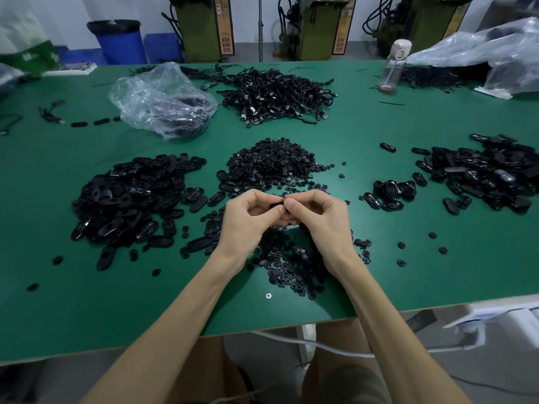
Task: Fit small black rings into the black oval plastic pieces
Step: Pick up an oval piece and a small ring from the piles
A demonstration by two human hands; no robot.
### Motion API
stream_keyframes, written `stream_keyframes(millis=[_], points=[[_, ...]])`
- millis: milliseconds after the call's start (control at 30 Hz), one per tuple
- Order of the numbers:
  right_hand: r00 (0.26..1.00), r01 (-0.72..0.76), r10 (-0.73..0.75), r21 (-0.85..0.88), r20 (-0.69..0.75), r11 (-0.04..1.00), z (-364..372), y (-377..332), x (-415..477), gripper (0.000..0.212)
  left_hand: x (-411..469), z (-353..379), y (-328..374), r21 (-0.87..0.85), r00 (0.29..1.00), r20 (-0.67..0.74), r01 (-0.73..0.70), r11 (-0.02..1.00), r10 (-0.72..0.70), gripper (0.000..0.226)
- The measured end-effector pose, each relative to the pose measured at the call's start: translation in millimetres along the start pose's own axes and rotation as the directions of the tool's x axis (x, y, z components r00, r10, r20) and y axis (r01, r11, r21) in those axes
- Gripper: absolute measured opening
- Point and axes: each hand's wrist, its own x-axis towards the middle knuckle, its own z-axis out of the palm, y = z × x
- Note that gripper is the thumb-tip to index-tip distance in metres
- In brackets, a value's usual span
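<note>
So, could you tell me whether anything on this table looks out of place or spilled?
Nothing looks damaged. Loose rings lie scattered on the right, apart from the ring pile; a lone silver screw head sits near the table's front edge.

Green worktable (437, 272), white wall (73, 10), blue bin (122, 45), olive machines (204, 30), grey floor (513, 360)

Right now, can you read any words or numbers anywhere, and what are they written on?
Nothing can be quoted; all the writing is too blurred.
Left orange label on the left green machine: dark signs, unreadable.
Middle orange label on the middle green machine: dark signs, unreadable.
Green box, far left: white marks, unreadable.
</note>
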Motion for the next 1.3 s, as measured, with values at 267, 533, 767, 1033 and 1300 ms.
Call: stream_keyframes(millis=[267, 533, 767, 1033, 1300], points=[[0.971, -0.176, 0.214, 0.296, -0.102, 0.939, -2.3, -6.6, 6.7, 0.011, 6.7, 1.3, 8.0, -0.064, 0.996, 0.048, 0.073, 0.995, -0.070, 0.020], [0.910, -0.273, 0.397, 0.543, -0.122, 0.794, -23.1, -16.2, 19.6, 0.024, 23.0, -19.4, 17.1, -0.159, 0.946, -0.163, 0.255, 0.954, -0.280, 0.021], [0.960, -0.194, 0.091, -0.400, -0.263, 0.896, -69.2, -37.1, 38.3, 0.007, 32.1, -46.2, 25.3, 0.682, 0.980, -0.153, 0.012, 0.731, 0.126, 0.022], [0.920, -0.229, -0.123, -0.766, -0.372, 0.600, -145.4, -29.9, 49.0, 0.014, 49.9, -130.6, 31.5, 0.897, 0.896, -0.440, 0.442, -0.022, 0.061, 0.034], [0.952, -0.170, -0.164, -0.892, -0.258, 0.419, -143.1, -23.7, 34.1, 0.019, 52.1, -155.8, 21.8, 0.947, 0.941, -0.301, 0.314, -0.068, 0.155, 0.013]])
